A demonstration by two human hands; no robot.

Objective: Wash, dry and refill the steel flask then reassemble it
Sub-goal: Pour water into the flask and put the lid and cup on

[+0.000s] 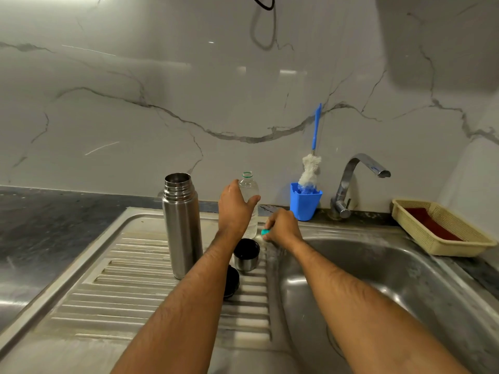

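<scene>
Steel flask [182, 225] stood upright and uncapped on the sink drainboard [135, 279]. Right of the flask, left hand [235, 205] wrapped round a clear plastic bottle [249, 203], open-topped; grip holding the bottle. Right hand [282, 226], right of the bottle, pinched a small teal cap [265, 232]. Steel cup [245, 255] and black stopper [231, 282] sat just right of the flask's base. Blue holder [305, 202] with bottle brush [310, 171] stood behind, farther right.

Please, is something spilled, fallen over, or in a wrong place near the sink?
Nothing stands out. The steel flask stands upright and open on the drainboard; its cup sits upright. The left hand holds the uncapped water bottle; the right hand holds its teal cap.
</scene>
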